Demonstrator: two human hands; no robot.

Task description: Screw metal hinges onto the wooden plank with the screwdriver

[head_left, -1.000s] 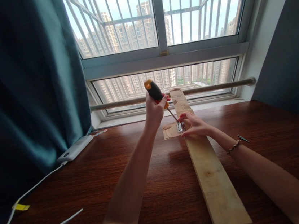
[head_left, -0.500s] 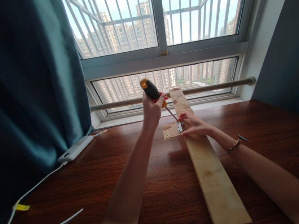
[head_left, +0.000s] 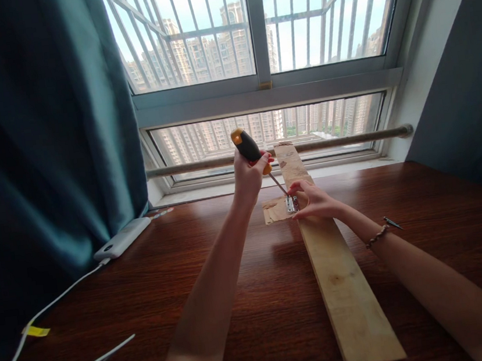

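Note:
My left hand is wrapped round the lower handle of a black and yellow screwdriver. The screwdriver leans, its shaft running down to the right, with the tip at a small silver hinge. The hinge lies where a long wooden board meets a short wooden piece on its left. Thumb and fingers of my right hand curl round the hinge from the right, pinching its upper and lower ends. The screw under the tip is too small to make out.
A white power strip with a white cable lies at the left by the dark curtain. Near my right wrist is a small dark pointed object. A metal rail crosses before the window.
The screwdriver handle and my left hand have shifted slightly right. My right hand stays at the hinge, and the board has not visibly moved.

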